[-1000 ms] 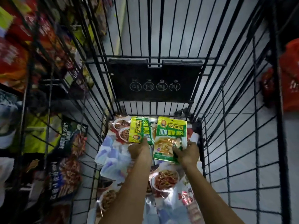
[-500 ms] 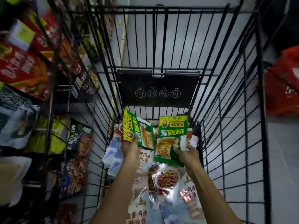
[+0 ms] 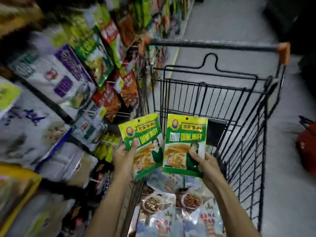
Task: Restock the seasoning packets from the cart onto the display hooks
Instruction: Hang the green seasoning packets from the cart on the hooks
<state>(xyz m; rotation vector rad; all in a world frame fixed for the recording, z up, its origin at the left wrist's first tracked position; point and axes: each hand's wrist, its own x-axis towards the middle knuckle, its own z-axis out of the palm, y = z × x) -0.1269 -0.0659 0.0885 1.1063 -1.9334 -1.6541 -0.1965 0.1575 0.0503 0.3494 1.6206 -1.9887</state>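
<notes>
Green-yellow packet [image 3: 143, 144] in left hand [image 3: 123, 155], thumb across its lower left face; tilted left at the top. Matching second packet [image 3: 185, 142] in right hand [image 3: 206, 164], pinched at its lower right corner, near upright. Both held above the cart [image 3: 246, 127], edges just beside each other. More packets [image 3: 171, 211] lie in the cart bed below. Display [image 3: 71, 93] of hanging packets at left, blurred.

Both forearms bare to the frame edge, no sleeves, watch or rings visible; left hand [image 3: 123, 155] and right hand [image 3: 207, 164] ungloved, nails short.
</notes>
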